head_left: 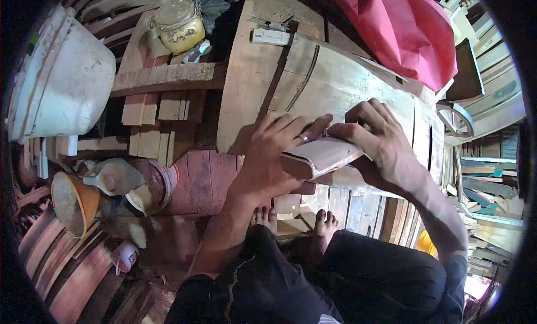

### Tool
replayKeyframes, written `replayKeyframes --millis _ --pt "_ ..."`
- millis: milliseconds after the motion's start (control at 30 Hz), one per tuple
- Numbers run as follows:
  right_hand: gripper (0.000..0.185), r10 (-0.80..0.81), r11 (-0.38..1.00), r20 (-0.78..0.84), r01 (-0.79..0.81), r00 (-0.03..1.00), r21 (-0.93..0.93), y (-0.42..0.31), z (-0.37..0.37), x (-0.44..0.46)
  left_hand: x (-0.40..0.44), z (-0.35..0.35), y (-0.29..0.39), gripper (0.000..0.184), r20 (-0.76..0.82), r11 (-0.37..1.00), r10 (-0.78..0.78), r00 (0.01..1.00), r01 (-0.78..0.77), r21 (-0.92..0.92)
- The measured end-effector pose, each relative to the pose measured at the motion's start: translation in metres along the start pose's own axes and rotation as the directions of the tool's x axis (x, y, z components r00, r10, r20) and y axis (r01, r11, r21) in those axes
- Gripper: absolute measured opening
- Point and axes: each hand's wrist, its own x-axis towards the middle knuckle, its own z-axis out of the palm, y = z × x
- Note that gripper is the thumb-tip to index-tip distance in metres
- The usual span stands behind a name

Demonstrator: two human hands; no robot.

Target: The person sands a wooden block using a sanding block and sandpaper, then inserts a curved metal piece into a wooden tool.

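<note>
Between my two hands is a pale wooden piece with a rounded, smooth top and a darker end face turned toward me. My left hand, with a ring on one finger, closes on its left side. The fingers of my right hand are bent over its right far end. Both hands are above the near edge of a wooden workbench. A thin dark curved strip lies on the bench beyond my left hand. What is under my fingers is hidden.
A red cloth or sheet covers the bench's far right. At the left are a white tub, a glass jar, an orange bucket and a small white cup. Planks are stacked at the right.
</note>
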Motion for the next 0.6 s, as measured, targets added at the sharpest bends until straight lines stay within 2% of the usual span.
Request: replayKeyframes --millis 67,100,167,233,300,333,367,467,500,567,600 --pt "0.044 -0.026 0.995 -0.071 0.033 0.997 0.099 -0.003 0.008 -0.003 0.000 0.000 -0.003 0.095 0.012 0.999 0.035 0.999 -0.034 -0.031" --pt "0.044 -0.084 0.995 -0.079 0.088 0.993 0.053 -0.003 0.012 -0.003 0.001 0.001 -0.004 0.094 0.024 0.997 0.075 0.997 -0.074 -0.037" --pt "0.043 -0.092 0.994 -0.044 0.094 0.995 0.049 -0.008 0.009 -0.002 0.002 -0.002 -0.002 0.092 0.019 0.997 0.075 0.997 -0.074 -0.033" --pt "0.043 -0.056 0.994 -0.052 0.061 0.997 0.089 -0.003 0.006 0.002 0.004 0.000 -0.001 0.089 0.013 0.996 0.080 0.997 -0.080 -0.037" --pt "0.043 0.013 0.987 -0.076 -0.001 0.997 0.163 -0.002 0.005 0.005 0.002 0.006 -0.002 0.086 -0.074 0.997 0.070 0.995 -0.072 -0.030" --pt "0.042 0.011 0.990 -0.097 0.002 0.995 0.141 -0.001 0.006 0.006 0.000 0.008 -0.001 0.088 -0.101 0.996 0.083 0.991 -0.078 0.051" --pt "0.042 0.009 0.993 -0.116 0.005 0.993 0.120 0.000 0.009 0.007 -0.001 0.008 -0.001 0.088 -0.102 0.996 0.082 0.991 -0.077 0.052" --pt "0.040 -0.042 0.991 -0.102 0.054 0.994 0.124 -0.008 0.012 0.003 -0.003 0.004 -0.004 0.091 0.003 0.994 0.097 0.995 -0.097 0.054" --pt "0.040 -0.127 0.985 -0.097 0.137 0.987 0.107 -0.006 0.016 0.002 -0.003 0.006 -0.007 0.092 0.048 0.990 0.109 0.993 -0.113 0.088" --pt "0.040 -0.117 0.989 -0.054 0.122 0.992 0.085 -0.007 0.013 0.001 -0.001 0.008 -0.008 0.092 0.047 0.978 0.138 0.989 -0.144 0.151" --pt "0.040 -0.112 0.990 -0.053 0.117 0.992 0.084 -0.006 0.010 0.002 0.001 0.003 -0.003 0.090 0.005 0.992 0.114 0.993 -0.114 0.060"
